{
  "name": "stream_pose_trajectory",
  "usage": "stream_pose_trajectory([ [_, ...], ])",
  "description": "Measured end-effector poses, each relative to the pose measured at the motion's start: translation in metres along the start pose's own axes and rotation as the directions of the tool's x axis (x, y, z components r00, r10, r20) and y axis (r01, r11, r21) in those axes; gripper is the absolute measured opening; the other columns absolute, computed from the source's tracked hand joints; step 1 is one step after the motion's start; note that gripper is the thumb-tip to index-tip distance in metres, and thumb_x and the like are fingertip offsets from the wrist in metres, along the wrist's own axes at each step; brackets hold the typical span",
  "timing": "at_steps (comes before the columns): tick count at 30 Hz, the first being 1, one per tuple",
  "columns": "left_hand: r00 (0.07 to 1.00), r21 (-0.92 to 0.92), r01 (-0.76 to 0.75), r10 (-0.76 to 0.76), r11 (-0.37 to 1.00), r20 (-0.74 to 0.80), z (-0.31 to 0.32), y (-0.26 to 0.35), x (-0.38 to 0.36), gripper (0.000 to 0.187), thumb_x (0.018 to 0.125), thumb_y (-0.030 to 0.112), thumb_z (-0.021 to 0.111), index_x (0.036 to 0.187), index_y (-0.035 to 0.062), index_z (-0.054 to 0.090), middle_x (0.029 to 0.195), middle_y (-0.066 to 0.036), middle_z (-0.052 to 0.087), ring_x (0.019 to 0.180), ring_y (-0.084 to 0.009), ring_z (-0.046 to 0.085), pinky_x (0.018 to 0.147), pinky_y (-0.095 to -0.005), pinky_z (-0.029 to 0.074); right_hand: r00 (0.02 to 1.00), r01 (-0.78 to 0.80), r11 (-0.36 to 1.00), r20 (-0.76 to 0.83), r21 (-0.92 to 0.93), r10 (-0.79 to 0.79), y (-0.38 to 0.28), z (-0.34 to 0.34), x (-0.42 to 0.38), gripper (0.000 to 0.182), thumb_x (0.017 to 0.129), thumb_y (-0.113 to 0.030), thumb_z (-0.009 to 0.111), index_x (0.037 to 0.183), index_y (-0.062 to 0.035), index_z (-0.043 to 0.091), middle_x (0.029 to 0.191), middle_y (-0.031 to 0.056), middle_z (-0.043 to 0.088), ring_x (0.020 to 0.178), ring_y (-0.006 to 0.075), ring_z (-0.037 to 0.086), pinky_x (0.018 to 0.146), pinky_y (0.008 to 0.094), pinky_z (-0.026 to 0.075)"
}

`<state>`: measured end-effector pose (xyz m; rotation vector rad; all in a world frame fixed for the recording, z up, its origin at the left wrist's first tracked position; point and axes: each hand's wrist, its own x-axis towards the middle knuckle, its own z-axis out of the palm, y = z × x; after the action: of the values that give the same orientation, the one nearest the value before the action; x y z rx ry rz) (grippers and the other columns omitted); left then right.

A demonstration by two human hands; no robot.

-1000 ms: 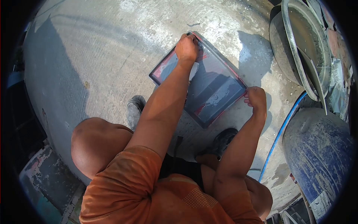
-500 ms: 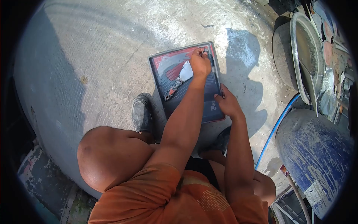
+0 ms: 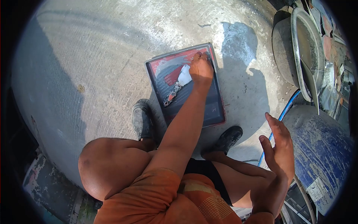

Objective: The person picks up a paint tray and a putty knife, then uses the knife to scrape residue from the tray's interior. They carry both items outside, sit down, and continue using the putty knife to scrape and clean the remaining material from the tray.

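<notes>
A dark grey paint tray point(image 3: 213, 112) with red and pale grey paint smears lies on the concrete between my feet. Inside it rests a putty knife point(image 3: 179, 85), its blade whitish and its handle speckled black and red. My left hand point(image 3: 201, 70) is closed at the tray's upper right, right of the blade. Whatever the fingers grip is hidden beneath them. Off to the right of the tray, my right hand point(image 3: 280, 151) is raised in the air, fingers extended and thumb apart, holding nothing.
My dark shoes point(image 3: 141, 120) flank the near side of the tray. On the right are a scuffed blue drum point(image 3: 319, 156), a blue hose point(image 3: 286, 107) and a tilted round basin point(image 3: 294, 48). Scrap is piled behind the basin.
My right hand has let go of the tray's right edge and swung right, opening. My left hand stays closed at the upper right of the tray.
</notes>
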<state>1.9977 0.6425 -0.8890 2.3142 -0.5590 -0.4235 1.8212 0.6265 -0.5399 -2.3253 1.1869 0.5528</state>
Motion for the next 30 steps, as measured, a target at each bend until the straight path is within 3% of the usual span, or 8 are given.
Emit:
stream_pose_trajectory([
  [2,1.000,0.073,0.015,-0.014,0.997,-0.014,0.008,0.004,-0.002,0.020,0.086,0.011,0.069,0.105,0.0044,0.071,0.112,-0.016,0.064,0.101,-0.0367,0.067,0.083,-0.0460,0.056,0.999,0.036,0.995,-0.003,0.088,-0.036,-0.002,-0.004,0.001,0.058,0.091,-0.011,0.070,0.146,-0.0090,0.054,0.131,0.0248,0.063,0.121,0.0452,0.059,0.103,0.0499,0.047],
  [7,0.998,0.148,0.028,-0.035,0.989,0.051,0.005,0.008,-0.002,0.024,0.088,0.005,0.064,0.112,0.0022,0.062,0.116,-0.016,0.058,0.108,-0.0389,0.063,0.088,-0.0478,0.056,0.992,0.130,0.989,0.008,-0.075,-0.130,0.012,-0.008,-0.003,0.059,0.090,-0.014,0.071,0.146,-0.0091,0.053,0.133,0.0248,0.062,0.123,0.0454,0.058,0.104,0.0524,0.046],
  [13,0.993,-0.019,0.023,-0.021,1.000,0.116,-0.010,-0.001,-0.004,0.020,0.086,-0.001,0.063,0.105,0.0016,0.059,0.111,-0.018,0.058,0.109,-0.0403,0.060,0.090,-0.0474,0.052,0.991,0.128,0.988,-0.018,-0.085,-0.130,0.015,-0.012,-0.012,0.061,0.089,-0.016,0.072,0.147,-0.0105,0.053,0.132,0.0241,0.062,0.123,0.0455,0.058,0.105,0.0522,0.046],
  [16,0.991,-0.157,-0.114,0.124,0.981,0.058,-0.008,-0.011,0.003,0.015,0.090,0.000,0.061,0.105,-0.0024,0.058,0.106,-0.023,0.063,0.104,-0.0432,0.062,0.087,-0.0492,0.051,0.996,0.094,0.993,-0.003,-0.066,-0.095,0.010,-0.010,-0.019,0.060,0.089,-0.012,0.071,0.146,-0.0122,0.053,0.137,0.0197,0.061,0.128,0.0442,0.056,0.107,0.0519,0.045],
  [19,0.996,-0.187,-0.056,0.068,0.981,0.053,-0.009,-0.010,0.009,0.013,0.093,0.001,0.062,0.104,-0.0037,0.057,0.095,-0.022,0.067,0.092,-0.0378,0.067,0.083,-0.0450,0.052,0.998,0.068,0.995,0.004,-0.067,-0.068,0.004,-0.012,-0.022,0.060,0.089,-0.015,0.071,0.146,-0.0124,0.053,0.135,0.0203,0.062,0.126,0.0442,0.057,0.106,0.0523,0.046],
  [22,0.982,-0.379,0.147,-0.091,0.914,0.163,-0.007,-0.010,0.013,0.013,0.094,-0.001,0.060,0.106,-0.0044,0.057,0.095,-0.023,0.068,0.089,-0.0434,0.067,0.082,-0.0466,0.051,0.996,0.087,0.991,-0.014,-0.104,-0.089,0.005,-0.009,-0.023,0.060,0.090,-0.018,0.071,0.146,-0.0127,0.053,0.134,0.0208,0.062,0.124,0.0440,0.057,0.105,0.0525,0.046],
  [24,0.977,-0.501,0.193,-0.120,0.844,0.175,-0.002,-0.014,0.014,0.010,0.103,0.007,0.056,0.108,-0.0016,0.058,0.091,-0.012,0.068,0.079,-0.0156,0.065,0.071,-0.0341,0.053,0.995,0.093,0.990,-0.013,-0.105,-0.095,0.006,-0.008,-0.022,0.058,0.091,-0.020,0.070,0.146,-0.0130,0.053,0.134,0.0209,0.062,0.124,0.0442,0.057,0.105,0.0524,0.046],
  [30,0.900,-0.664,0.415,-0.175,0.622,0.399,-0.015,0.002,0.015,0.012,0.107,0.011,0.051,0.110,0.0004,0.056,0.092,-0.009,0.068,0.077,-0.0140,0.063,0.069,-0.0302,0.053,0.995,0.099,0.989,-0.020,-0.106,-0.102,0.003,-0.006,-0.023,0.063,0.087,-0.019,0.075,0.146,-0.0138,0.053,0.132,0.0227,0.063,0.123,0.0439,0.059,0.110,0.0543,0.043],
])
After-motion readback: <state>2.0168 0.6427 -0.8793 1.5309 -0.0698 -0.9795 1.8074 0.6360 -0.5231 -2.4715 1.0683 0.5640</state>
